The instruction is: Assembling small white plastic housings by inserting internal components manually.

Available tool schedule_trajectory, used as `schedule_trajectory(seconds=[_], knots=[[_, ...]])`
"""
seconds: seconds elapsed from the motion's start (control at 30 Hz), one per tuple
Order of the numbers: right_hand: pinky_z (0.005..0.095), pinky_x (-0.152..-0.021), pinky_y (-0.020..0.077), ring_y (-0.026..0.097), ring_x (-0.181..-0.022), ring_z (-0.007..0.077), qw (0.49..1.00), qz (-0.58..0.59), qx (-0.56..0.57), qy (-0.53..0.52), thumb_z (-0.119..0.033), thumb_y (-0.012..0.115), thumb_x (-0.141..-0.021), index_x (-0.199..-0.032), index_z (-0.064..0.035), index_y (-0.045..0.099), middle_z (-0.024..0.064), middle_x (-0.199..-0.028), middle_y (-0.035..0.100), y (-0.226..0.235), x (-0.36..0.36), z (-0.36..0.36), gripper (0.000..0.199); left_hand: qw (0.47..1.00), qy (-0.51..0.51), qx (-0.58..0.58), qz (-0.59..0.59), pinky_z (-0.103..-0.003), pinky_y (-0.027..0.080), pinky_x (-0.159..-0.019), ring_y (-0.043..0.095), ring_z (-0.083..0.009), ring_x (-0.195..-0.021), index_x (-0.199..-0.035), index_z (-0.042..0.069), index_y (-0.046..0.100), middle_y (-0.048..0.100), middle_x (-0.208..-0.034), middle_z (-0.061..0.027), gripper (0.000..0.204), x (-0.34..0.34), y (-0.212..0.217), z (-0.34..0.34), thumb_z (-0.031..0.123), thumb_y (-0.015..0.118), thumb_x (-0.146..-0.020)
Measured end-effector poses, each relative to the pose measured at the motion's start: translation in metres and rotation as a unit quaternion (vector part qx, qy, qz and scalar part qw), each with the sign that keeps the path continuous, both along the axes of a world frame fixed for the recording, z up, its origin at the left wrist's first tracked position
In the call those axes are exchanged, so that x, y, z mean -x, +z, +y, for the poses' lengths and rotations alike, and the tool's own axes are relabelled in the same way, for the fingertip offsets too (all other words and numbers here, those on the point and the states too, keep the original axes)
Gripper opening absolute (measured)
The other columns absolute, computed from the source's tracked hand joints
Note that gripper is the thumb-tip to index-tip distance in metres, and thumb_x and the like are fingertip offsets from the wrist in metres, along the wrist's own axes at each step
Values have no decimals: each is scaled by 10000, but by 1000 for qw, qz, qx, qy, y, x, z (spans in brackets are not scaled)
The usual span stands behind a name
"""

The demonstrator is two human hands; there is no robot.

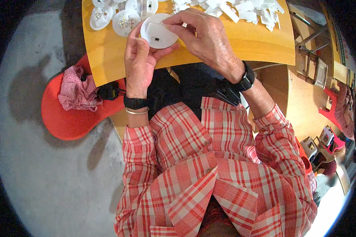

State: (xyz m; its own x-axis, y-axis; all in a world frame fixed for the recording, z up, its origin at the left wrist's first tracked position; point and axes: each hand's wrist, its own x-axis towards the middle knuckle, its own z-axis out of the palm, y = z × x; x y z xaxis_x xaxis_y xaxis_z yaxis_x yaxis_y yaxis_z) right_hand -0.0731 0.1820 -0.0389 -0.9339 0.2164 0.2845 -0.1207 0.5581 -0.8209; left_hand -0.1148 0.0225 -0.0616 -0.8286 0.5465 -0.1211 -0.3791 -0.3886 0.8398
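A round white plastic disc [156, 33] with a small dark switch on its face is held up over the table's near edge. My left hand [139, 65] grips it from the left and below, thumb in front and fingers behind. Over the disc's upper right, my right hand [207, 37] is closed, with thumb and index fingertips pinched together against its face. A thin panel outline shows on the disc by those fingertips. Whatever small part the pinch may hold is covered by the fingers. A bit of white [184, 24] shows between the right fingers.
Several round white housings [124, 23] with parts inside lie at the table's far left. A pile of flat white plastic pieces [241, 12] lies far right on the yellow table [249, 49]. A red stool [63, 122] carrying a checked cloth [77, 91] stands left, beside cardboard boxes [271, 85] at right.
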Motion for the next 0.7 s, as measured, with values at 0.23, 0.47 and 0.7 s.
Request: schedule_trajectory(seconds=[0.23, 0.47, 0.7], knots=[[379, -620, 481, 598, -737, 274, 984, 31, -177, 22, -165, 615, -732, -970, -94, 630, 94, -851, 582, 0, -11, -1, 249, 1000, 8, 2, 7, -472, 519, -849, 520, -289, -1092, -1289, 60, 344, 446, -1258, -133, 456, 0, -2, -2, 300, 471, -922], [360, -625, 469, 563, -788, 238, 948, 58, -312, 31, -141, 623, -726, -1147, -149, 561, 68, -899, 524, -8, -17, 0, 426, 999, 10, -21, -26, -434, 541, -809, 538, -254, -1053, -1249, 63, 357, 488, -1193, -130, 374, 1, 0, 1, 118, 499, -908], [393, -605, 464, 557, -703, 345, 999, 19, 29, -5, -214, 577, -844, -1025, -27, 559, 155, -749, 525, -13, -7, -7, 261, 997, 49, 43, 45, -406, 548, -793, 543, -224, -1024, -1216, 56, 369, 512, -1155, -111, 352, -3, -1, 8, 83, 511, -896]])
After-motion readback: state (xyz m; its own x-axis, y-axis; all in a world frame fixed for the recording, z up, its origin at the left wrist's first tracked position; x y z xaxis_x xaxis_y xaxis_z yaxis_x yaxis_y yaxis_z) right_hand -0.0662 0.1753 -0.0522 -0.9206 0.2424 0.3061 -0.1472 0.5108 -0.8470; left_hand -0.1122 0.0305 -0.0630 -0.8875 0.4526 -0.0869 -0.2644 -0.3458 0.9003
